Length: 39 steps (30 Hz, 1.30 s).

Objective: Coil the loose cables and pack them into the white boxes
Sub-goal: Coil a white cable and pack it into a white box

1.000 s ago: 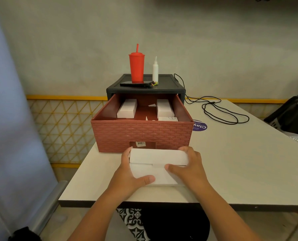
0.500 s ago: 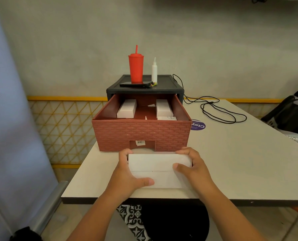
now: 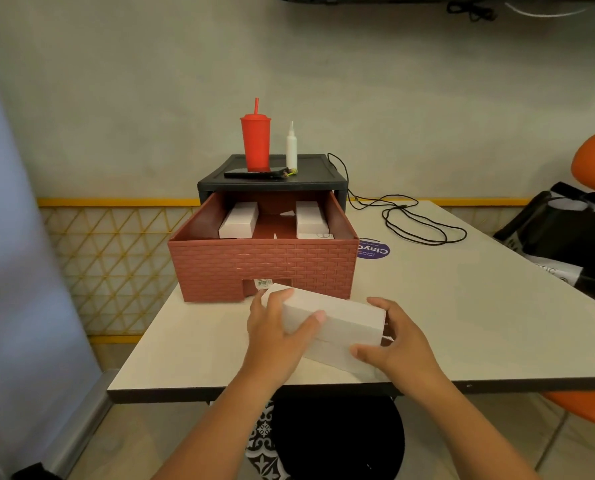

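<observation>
**Operator:** Looking down through the head camera, I have both hands on one white box [image 3: 341, 317]. It is at the near edge of the table [image 3: 462, 323], at 6 o'clock from the brick-patterned drawer [image 3: 261, 268].

**Supervisor:** How are the hands set?

**Operator:** My left hand [image 3: 275, 337] grips the box's left end, with the thumb across the top face and the fingers curled over the far corner. My right hand [image 3: 400, 344] clamps the right end, with the thumb on the near wall and the fingers wrapped round the end.

**Supervisor:** Is the box square to you?

**Operator:** No, it is skewed. Its long axis runs from 10 o'clock to 4 o'clock, and a seam line runs along the near wall. I cannot tell whether its underside touches the table.

**Supervisor:** And around it?

**Operator:** The drawer stands pulled out of a black cabinet [image 3: 272, 183] at 12 o'clock. Inside it, a left-hand box [image 3: 239, 220] and a right-hand box [image 3: 310, 216] lie lengthwise, well apart. A black cable [image 3: 424, 223] sprawls uncoiled on the table at 1 o'clock, with one end running up behind the cabinet. A red cup [image 3: 255, 140] and a white bottle [image 3: 291, 147] stand just beside each other on the cabinet top. A purple sticker [image 3: 374, 250] lies by the drawer's right corner.
</observation>
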Tool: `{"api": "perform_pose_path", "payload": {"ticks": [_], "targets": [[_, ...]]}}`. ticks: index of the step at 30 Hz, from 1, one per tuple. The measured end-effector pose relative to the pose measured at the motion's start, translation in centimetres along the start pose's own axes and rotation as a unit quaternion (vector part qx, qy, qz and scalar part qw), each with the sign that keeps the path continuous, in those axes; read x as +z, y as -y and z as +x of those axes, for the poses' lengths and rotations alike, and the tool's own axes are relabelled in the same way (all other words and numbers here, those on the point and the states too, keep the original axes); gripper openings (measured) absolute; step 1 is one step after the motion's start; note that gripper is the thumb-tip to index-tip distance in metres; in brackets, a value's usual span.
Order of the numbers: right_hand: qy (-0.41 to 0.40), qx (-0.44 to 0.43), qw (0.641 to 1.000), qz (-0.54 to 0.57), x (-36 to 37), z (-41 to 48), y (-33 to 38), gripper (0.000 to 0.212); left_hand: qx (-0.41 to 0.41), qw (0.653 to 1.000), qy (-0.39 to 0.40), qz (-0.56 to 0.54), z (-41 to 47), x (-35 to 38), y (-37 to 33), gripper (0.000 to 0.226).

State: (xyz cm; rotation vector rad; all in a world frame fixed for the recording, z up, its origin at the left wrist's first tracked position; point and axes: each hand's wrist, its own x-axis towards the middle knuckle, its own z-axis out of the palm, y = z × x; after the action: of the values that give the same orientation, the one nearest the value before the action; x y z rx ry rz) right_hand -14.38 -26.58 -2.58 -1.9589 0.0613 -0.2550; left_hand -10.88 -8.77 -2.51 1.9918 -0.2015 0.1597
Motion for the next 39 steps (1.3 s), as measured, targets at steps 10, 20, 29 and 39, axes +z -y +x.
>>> {"api": "perform_pose_path", "payload": {"ticks": [10, 20, 29, 39], "targets": [[0.213, -0.078, 0.960, 0.165, 0.9, -3.7, 0.0, 0.073, -0.148, 0.973, 0.072, -0.159, -0.2, 2.4, -2.8, 0.075], [0.142, -0.058, 0.982, 0.107, 2.3, -0.7, -1.2, 0.068, -0.057, 0.977, 0.201, -0.050, 0.0, -0.7, -3.6, 0.045], [0.157, -0.115, 0.969, -0.155, -0.2, 3.5, 1.2, 0.087, -0.028, 0.939, 0.330, 0.097, 0.3, -3.7, -4.0, 0.085], [0.231, -0.133, 0.888, -0.375, 1.2, 4.7, 4.6, 0.072, 0.043, 0.973, 0.138, 0.181, 0.0, -6.1, -1.5, 0.057]]}}
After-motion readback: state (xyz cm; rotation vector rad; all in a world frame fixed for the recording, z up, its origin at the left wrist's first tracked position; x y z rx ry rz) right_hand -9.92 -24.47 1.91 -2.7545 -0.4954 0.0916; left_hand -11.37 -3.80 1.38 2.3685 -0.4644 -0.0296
